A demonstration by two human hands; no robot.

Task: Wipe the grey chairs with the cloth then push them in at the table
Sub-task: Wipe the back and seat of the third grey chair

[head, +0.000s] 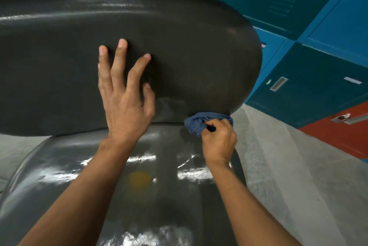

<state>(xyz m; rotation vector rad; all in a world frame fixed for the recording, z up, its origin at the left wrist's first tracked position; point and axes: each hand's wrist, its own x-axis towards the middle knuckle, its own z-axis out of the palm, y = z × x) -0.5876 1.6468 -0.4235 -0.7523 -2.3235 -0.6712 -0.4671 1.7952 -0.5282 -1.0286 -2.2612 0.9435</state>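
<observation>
Wiping is under way: the right hand (218,138) grips the bunched blue cloth (201,121) at the lower right edge of the grey chair's backrest (179,46), just above the seat (139,186). The left hand (125,94), fingers spread, braces the backrest. Next I'd expect a sweep along that edge.

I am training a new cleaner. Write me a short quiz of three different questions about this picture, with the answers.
1. True or false: the left hand holds the crumpled dark blue cloth.
2. Which part of the glossy grey plastic chair does the cloth touch? A) the middle of the seat; B) the lower right edge of the backrest; C) a leg.
3. Fill in: the left hand's fingers are spread on the chair's ____.

Key: 1. False, the right hand grips it. 2. B. 3. Backrest.
</observation>
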